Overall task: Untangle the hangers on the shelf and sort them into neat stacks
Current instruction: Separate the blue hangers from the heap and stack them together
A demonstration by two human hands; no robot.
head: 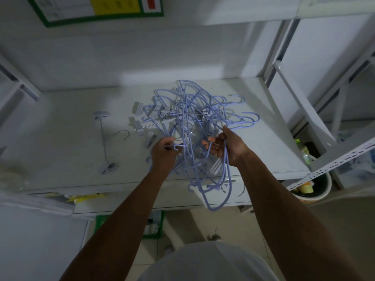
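A tangled heap of pale blue plastic hangers [199,110] lies on the white shelf [60,159], mixed with several white clip hangers [140,112]. My left hand [164,153] grips a blue hanger at the heap's near edge. My right hand [225,147] is closed around several blue hanger bars, and loops of them [215,191] dangle past the shelf's front edge. A single white clip hanger [104,142] with a metal hook lies apart on the left of the shelf.
Metal shelf uprights [288,49] stand at the right, with a slotted rail [341,159] jutting out. A round bin [316,187] with bottles sits low on the right. A green-framed poster [97,9] hangs on the back wall. A green crate [154,226] is under the shelf.
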